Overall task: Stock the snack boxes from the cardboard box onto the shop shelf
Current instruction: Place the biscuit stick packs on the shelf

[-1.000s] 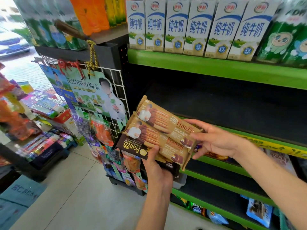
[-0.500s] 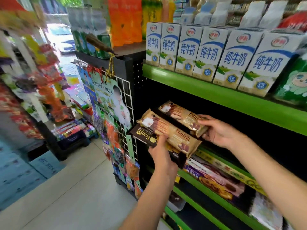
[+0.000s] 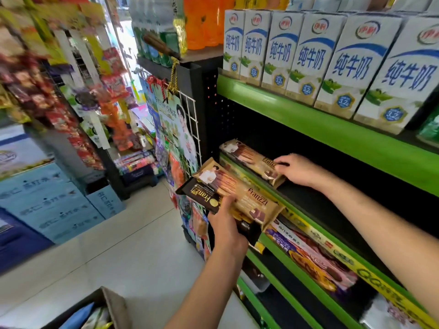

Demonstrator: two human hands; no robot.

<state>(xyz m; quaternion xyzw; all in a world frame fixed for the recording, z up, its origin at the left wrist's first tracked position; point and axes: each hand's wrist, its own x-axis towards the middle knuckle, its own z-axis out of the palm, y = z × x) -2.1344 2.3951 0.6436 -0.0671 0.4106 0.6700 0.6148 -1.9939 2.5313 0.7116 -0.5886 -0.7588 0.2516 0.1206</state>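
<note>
At frame centre the right hand [image 3: 299,171] grips one snack box [image 3: 251,160] lying on the shelf [image 3: 356,200], while the left hand [image 3: 226,227] clutches two more, so stocking looks barely begun, the cardboard box [image 3: 111,307] lower left.

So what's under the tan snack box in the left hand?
A dark brown snack box sits under the tan snack box, both held in the left hand. The tan box covers most of it, so anything deeper is hidden.
</note>
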